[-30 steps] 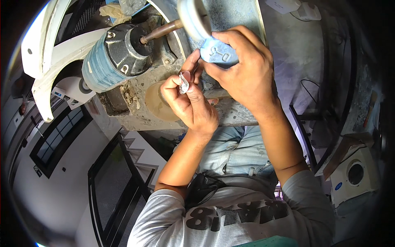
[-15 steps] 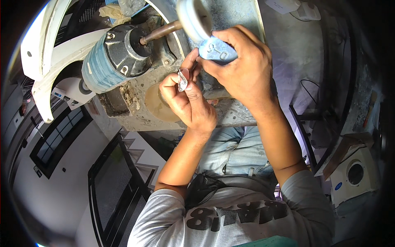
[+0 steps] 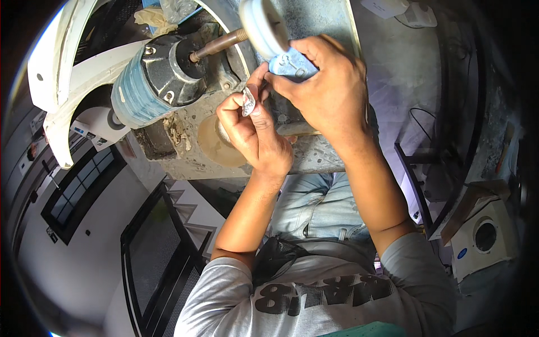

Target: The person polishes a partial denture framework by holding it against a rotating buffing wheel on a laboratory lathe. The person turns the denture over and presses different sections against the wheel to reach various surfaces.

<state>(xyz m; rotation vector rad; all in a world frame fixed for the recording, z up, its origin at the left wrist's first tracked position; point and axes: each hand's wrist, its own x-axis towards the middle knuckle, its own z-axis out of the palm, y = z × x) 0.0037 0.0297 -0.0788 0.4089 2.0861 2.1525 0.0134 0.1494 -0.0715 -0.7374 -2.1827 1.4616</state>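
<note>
1. The right hand (image 3: pixel 331 84) grips a blue block (image 3: pixel 295 63) from its 3 o'clock side, thumb below and fingers above, probably so the end toward the wheel is bare.
2. That block sits at 5 o'clock of the white wheel (image 3: pixel 263 28), touching or nearly so; the wheel's blur suggests spinning.
3. The left hand (image 3: pixel 255 135) pinches a small shiny piece (image 3: pixel 247 102) by thumb and finger, at the wheel's 6 o'clock, perhaps keeping it clear of the rim. Whether a fingertip also steadies the block, I cannot tell.
4. The shaft (image 3: pixel 220 45) carries the wheel out at the motor's (image 3: pixel 163 78) 2 o'clock, presumably giving hands room.
</note>
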